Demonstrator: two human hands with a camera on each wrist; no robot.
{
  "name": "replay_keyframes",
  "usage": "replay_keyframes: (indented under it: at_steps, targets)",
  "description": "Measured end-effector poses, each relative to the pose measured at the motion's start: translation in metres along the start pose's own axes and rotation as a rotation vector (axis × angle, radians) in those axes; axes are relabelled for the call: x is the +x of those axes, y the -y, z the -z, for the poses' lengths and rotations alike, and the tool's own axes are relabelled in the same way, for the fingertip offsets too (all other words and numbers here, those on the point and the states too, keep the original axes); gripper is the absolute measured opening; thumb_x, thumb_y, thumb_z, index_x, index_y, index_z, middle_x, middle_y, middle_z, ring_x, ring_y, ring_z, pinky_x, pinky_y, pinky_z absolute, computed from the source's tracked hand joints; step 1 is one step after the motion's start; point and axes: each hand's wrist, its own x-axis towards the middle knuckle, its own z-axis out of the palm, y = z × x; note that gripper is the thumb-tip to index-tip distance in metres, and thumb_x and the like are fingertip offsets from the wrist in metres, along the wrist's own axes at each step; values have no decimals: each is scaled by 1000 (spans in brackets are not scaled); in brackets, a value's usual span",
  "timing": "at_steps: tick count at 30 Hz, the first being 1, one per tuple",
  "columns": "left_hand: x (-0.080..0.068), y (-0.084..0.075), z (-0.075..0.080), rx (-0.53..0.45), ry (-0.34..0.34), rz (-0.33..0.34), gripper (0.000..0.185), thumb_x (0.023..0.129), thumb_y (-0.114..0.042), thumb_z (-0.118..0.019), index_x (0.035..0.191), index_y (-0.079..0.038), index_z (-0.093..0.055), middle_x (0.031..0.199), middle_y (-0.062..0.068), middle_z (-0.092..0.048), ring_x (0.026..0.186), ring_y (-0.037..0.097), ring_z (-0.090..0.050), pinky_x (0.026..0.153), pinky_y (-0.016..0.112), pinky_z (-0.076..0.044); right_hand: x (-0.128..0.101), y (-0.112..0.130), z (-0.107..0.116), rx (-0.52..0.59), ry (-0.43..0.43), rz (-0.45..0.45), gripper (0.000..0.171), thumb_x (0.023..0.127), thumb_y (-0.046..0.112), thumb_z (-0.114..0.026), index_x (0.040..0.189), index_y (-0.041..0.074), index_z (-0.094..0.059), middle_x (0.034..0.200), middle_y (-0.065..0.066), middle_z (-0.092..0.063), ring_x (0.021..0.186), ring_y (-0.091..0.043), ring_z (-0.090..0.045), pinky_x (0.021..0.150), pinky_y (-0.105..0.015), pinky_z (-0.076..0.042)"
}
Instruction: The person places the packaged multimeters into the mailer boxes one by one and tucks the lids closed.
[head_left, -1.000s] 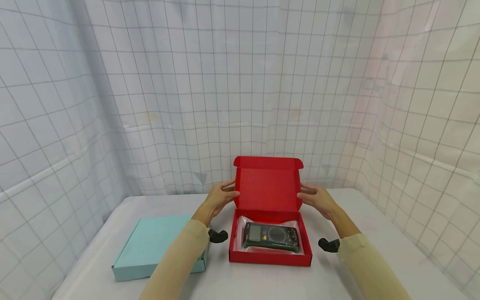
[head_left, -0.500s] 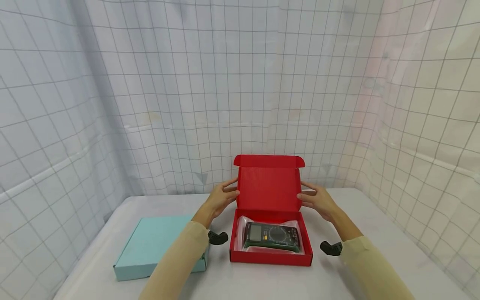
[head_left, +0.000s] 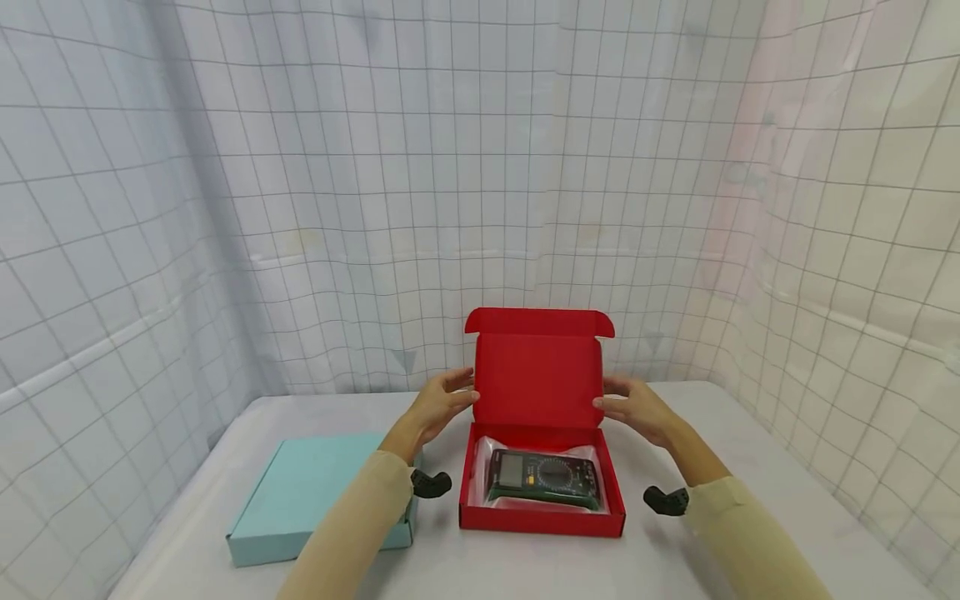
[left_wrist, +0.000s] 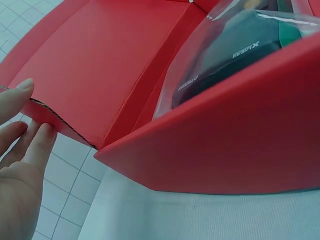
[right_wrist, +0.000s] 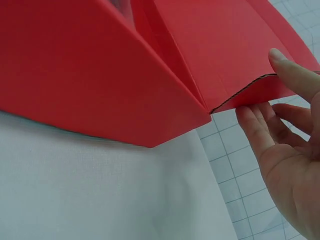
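I hold the lid (head_left: 537, 367) of the red box (head_left: 542, 521) on the table (head_left: 720, 550) up, my left hand (head_left: 438, 407) and right hand (head_left: 637, 406) pinching its side edges, so the meter (head_left: 542, 478) inside shows.

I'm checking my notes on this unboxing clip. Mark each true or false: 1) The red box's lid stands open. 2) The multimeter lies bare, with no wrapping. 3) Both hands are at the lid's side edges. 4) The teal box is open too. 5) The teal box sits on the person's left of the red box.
1) True: the red box has its lid upright.
2) False: the multimeter lies inside clear plastic wrap.
3) True: the left hand and right hand pinch the lid's edges.
4) False: the teal box is closed.
5) True.
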Motion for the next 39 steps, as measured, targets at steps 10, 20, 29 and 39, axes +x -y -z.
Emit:
replay_keyframes:
  at_steps: [10, 20, 29, 39]
  targets:
    - [-6, -2, 3, 66, 67, 25, 62, 98, 1, -69, 154, 3, -42, 152, 19, -47, 135, 35, -49, 112, 47, -42, -4, -1, 1, -42, 39, 7, 69, 97, 16, -74, 154, -5, -39, 150, -24, -47, 134, -42, -48, 106, -60, -45]
    - [-8, -8, 6, 112, 68, 31, 66, 94, -1, -74, 152, -2, -43, 152, 16, -46, 135, 36, -49, 112, 50, -42, -3, 0, 0, -59, 26, 8, 70, 95, 15, -77, 152, -3, -42, 149, -22, -48, 136, -44, -47, 108, -63, -41]
    - [-9, -13, 5, 119, 122, 25, 68, 92, 5, -74, 150, -2, -40, 150, 18, -45, 137, 39, -49, 109, 50, -46, -8, 3, 2, -132, 34, 40, 73, 93, 16, -79, 154, 0, -40, 144, -22, -51, 130, -41, -53, 103, -53, -50]
    - [-16, -13, 4, 143, 174, 18, 64, 88, 13, -72, 142, -4, -42, 144, 20, -48, 133, 37, -52, 99, 41, -54, -14, 0, -4, -156, 65, 92, 74, 91, 15, -81, 153, 3, -42, 142, -21, -54, 125, -41, -56, 94, -48, -57]
